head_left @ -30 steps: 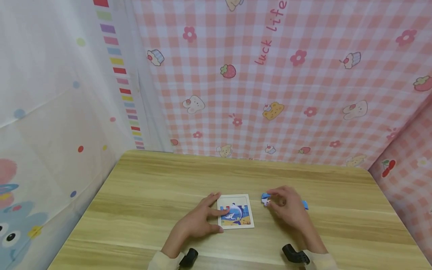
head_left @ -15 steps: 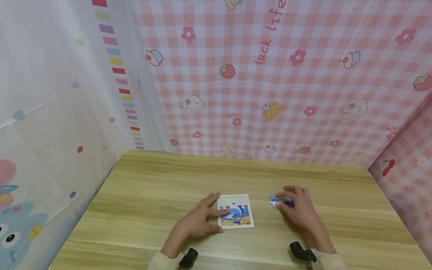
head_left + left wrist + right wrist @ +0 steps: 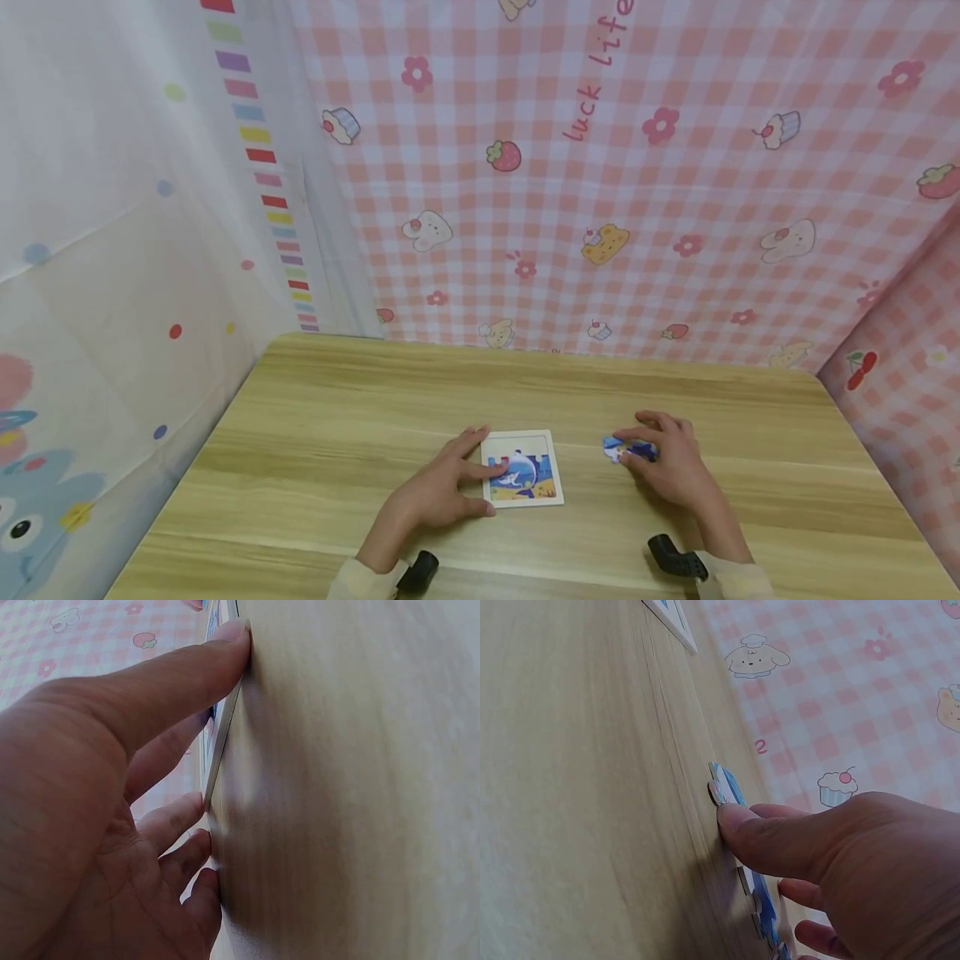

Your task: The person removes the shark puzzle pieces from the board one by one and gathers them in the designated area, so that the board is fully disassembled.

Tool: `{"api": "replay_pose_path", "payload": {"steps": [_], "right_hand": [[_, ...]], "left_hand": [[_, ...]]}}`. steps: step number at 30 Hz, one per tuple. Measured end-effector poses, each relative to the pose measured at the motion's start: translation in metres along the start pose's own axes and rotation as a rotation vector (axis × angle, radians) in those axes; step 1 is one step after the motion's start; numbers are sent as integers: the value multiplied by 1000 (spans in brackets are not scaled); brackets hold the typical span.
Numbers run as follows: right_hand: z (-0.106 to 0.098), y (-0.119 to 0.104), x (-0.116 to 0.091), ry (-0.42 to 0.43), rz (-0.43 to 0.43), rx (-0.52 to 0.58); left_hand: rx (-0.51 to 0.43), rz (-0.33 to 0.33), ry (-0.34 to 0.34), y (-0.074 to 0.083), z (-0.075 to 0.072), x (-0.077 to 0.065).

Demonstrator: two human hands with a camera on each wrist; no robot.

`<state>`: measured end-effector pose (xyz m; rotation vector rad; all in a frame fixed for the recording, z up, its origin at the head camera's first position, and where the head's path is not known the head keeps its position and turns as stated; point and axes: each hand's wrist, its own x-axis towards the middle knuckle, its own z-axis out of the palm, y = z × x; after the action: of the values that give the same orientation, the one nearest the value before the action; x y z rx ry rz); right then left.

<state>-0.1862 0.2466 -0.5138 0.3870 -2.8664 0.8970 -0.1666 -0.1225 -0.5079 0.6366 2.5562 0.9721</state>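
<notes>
A square jigsaw board (image 3: 525, 504) with a white rim lies on the table, its lower part filled with blue and yellow picture pieces. My left hand (image 3: 442, 487) spreads along its left side, the index finger over the picture and the thumb at the near corner. In the left wrist view the thumb (image 3: 217, 664) presses at the board's edge (image 3: 219, 754). To the right of the board, my right hand (image 3: 670, 462) pinches a blue-and-white puzzle piece (image 3: 724, 782) between thumb and index finger. More blue puzzle pieces (image 3: 759, 896) lie beneath that hand, partly hidden.
The wood-grain table (image 3: 360, 400) runs back to a pink checked curtain (image 3: 555, 192). A white dotted sheet (image 3: 150, 250) hangs on the left. Black devices (image 3: 675, 557) sit at both wrists.
My right hand has moved to the right with the puzzle piece, over the other pieces, then barely shifted. The left hand and the board stay in place.
</notes>
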Motion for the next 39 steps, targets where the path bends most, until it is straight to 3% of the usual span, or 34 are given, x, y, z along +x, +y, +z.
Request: {"api": "replay_pose_path", "payload": {"steps": [7, 25, 34, 39], "right_hand": [[-1, 1, -1, -11, 11, -13], [-7, -5, -2, -13, 23, 9], [1, -18, 3, 23, 0, 57], [10, -28, 7, 33, -34, 63]], "left_hand": [[-13, 23, 1, 0, 2, 0], [6, 12, -4, 0, 2, 0], [29, 58, 16, -1, -1, 1], [76, 43, 23, 1, -1, 1]]}}
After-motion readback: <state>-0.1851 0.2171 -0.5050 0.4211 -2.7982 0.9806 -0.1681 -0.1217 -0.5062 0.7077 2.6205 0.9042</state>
